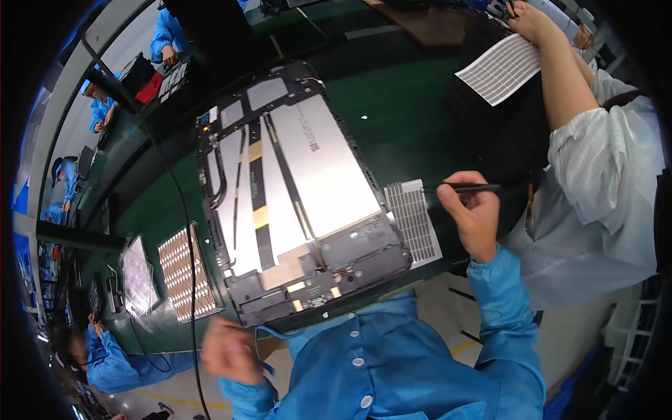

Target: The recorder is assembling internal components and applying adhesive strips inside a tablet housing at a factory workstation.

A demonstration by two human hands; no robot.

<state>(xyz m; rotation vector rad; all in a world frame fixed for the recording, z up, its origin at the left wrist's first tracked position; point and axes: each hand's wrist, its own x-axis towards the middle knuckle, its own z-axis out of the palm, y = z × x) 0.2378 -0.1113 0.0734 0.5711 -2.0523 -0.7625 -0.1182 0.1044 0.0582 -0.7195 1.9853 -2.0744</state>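
A large opened tablet-like device (325, 164) lies at the middle of the green table, its silver battery panels, black flex cables and dark frame exposed. Just right of it, my right hand (476, 220) is closed around dark tweezers (479, 187). The tweezer tips point left, at the upper edge of a white sheet of grey rectangular stickers (420, 231); whether a sticker is between them is too small to tell. My left hand (229, 353) is smeared by motion at the table's front edge, below the device's lower left corner. Its fingers cannot be made out.
To the left lie a brown sheet with rows of small pieces (187, 273) and a clear plastic sheet (138, 276). A black cable (187, 224) hangs across the left side. At right, a co-worker's arm (560, 84) holds another sticker sheet (502, 68). Other people sit farther left.
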